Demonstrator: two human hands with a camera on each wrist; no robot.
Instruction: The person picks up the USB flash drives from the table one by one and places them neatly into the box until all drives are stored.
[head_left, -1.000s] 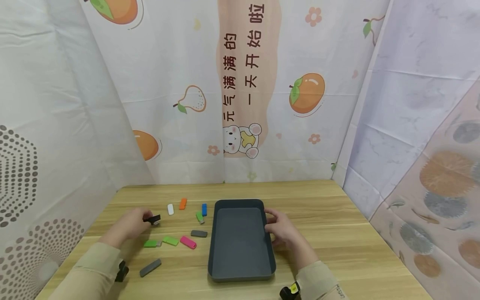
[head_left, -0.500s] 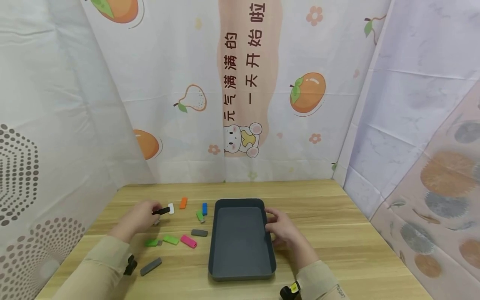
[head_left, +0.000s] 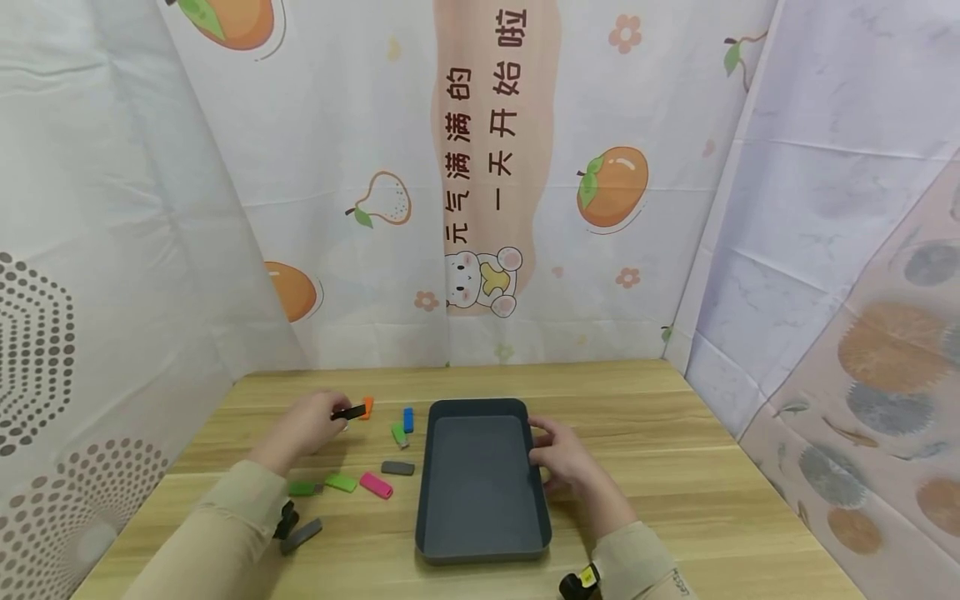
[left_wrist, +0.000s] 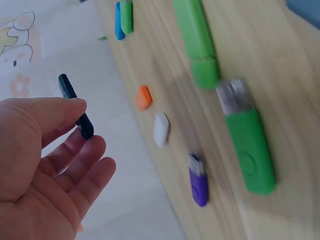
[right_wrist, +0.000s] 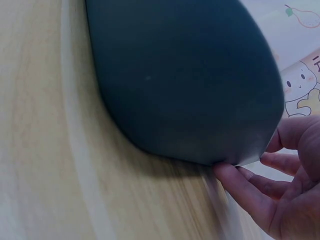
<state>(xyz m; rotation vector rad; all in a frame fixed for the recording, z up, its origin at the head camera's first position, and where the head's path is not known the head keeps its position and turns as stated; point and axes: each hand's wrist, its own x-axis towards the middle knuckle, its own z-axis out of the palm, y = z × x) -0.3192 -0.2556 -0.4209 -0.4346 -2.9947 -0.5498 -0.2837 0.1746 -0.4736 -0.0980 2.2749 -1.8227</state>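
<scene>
My left hand point(head_left: 313, 423) pinches a black USB flash drive point(left_wrist: 76, 105) between thumb and fingers, above the far left of the table. Under it in the left wrist view lie a white drive point(left_wrist: 161, 129), an orange drive point(left_wrist: 144, 97) and a purple drive point(left_wrist: 199, 185) with a bare metal plug. In the head view the hand covers the white and purple ones. A dark grey rectangular tray point(head_left: 483, 546) stands in the middle with nothing in it. My right hand point(head_left: 564, 454) grips its right edge, thumb at the rim and fingers against the outer wall point(right_wrist: 235, 145).
Between hand and tray lie a blue drive point(head_left: 408, 419), a green drive point(head_left: 399, 434), a grey drive point(head_left: 398, 467) and a pink drive point(head_left: 377, 485). Nearer are two more green drives point(head_left: 341, 482) and another grey drive point(head_left: 302, 535). Printed curtains point(head_left: 337, 275) hang around the table.
My left hand has moved right and toward the back with the black drive, passing over the white drive to beside the orange one. The right hand and tray stay put.
</scene>
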